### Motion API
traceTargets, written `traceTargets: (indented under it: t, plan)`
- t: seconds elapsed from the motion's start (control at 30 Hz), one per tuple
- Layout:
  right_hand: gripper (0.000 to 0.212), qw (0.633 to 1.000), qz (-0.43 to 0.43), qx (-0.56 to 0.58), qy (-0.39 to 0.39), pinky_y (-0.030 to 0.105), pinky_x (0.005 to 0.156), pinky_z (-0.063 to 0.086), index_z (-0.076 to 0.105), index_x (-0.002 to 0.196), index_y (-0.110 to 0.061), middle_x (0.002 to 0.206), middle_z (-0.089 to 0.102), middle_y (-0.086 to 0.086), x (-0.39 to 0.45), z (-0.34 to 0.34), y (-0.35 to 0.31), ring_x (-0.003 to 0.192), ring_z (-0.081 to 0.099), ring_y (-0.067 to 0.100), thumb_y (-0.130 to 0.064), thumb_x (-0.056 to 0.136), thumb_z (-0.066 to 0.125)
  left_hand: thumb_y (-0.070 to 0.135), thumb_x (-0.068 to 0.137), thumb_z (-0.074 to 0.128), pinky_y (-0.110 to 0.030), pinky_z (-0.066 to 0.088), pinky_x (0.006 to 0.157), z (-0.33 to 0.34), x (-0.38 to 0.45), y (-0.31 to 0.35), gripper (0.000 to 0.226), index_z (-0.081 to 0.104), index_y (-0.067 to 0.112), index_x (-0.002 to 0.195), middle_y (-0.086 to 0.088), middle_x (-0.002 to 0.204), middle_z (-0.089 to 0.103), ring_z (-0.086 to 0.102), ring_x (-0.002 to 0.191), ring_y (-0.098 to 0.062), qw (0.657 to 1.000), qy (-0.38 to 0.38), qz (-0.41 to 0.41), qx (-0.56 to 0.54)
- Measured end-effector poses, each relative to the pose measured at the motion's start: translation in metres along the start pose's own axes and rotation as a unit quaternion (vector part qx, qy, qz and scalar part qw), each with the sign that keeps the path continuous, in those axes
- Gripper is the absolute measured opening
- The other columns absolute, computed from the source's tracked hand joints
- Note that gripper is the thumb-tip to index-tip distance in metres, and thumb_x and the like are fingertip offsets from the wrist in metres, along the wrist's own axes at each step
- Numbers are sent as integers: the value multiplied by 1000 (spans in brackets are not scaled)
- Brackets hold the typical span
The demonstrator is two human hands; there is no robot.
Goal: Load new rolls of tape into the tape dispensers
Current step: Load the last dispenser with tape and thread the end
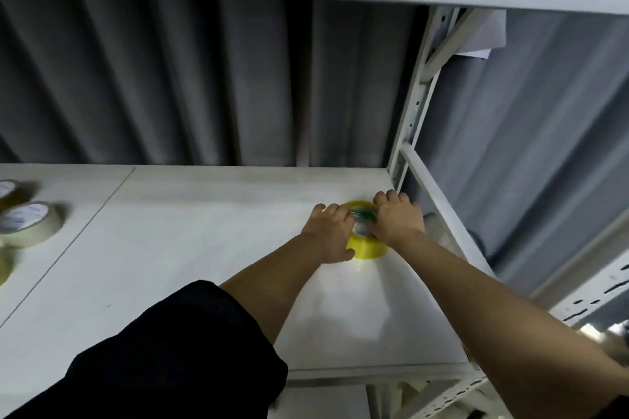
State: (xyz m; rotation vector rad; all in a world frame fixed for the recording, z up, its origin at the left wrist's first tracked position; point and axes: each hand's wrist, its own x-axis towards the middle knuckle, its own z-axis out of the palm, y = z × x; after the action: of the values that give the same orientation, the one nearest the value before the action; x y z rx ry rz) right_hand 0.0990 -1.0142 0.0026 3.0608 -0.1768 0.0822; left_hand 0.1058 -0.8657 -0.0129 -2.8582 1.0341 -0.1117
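Tape roll [367, 247], glossy yellow with a pale core, lies flat on the white shelf [190, 248], clasped between both hands. Left hand [328, 231] wraps its near-left side; right hand [396, 216] curls over its top. Beyond them hang grey curtains [204, 78].

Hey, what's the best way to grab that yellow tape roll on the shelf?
Grip the yellow tape roll by its outer band, from above, with fingers on opposite sides. It lies flat on the shelf, hole up, so the rim is free all round.
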Motion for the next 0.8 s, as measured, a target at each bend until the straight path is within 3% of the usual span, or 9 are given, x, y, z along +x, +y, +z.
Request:
traceTargets:
  t: [0.2,0.43,0.53,0.63,0.7,0.8]
  plan:
    - [51,999,16,49,-6,41,97,40,41,133,-12,135,45,11,1,8,11,126,41,29,-42,93,49,33,88,55,-43,11,115,5,12,19,47,47,15,130,-6,135,49,37,130,-24,999,-27,22,27]
    - [47,972,108,208,-27,41,105,32,44,134,-12,136,47,13,-3,19,28,126,44,33,-42,98,41,17,93,47,-36,23,111,13,28,39,39,48,11,131,-11,131,57,51,122,-29,999,-34,-23,-26]
    - [53,896,196,398,-17,40,103,37,48,129,-10,131,54,14,0,22,33,124,48,35,-51,96,41,18,93,47,-32,30,106,9,26,39,42,44,12,135,-11,134,55,51,123,-28,993,11,-58,-104]
    - [58,763,244,597,-51,43,104,40,53,122,-10,123,59,19,-1,13,29,120,52,38,-59,94,38,26,94,51,-32,41,93,-3,24,31,42,43,10,132,-11,128,58,55,114,-30,967,56,-106,-226]
    - [59,678,222,690,-124,41,98,43,61,113,-12,118,64,17,-7,3,24,109,60,31,-62,94,34,26,93,54,-35,45,89,-10,21,26,39,44,9,127,-12,124,58,57,109,-33,934,64,-134,-326]
    - [47,616,144,758,-161,31,88,45,66,104,-19,102,69,3,-11,-3,16,89,62,16,-58,93,40,17,90,59,-32,46,83,-13,16,18,33,48,6,119,-13,117,60,58,105,-30,876,89,-136,-454]
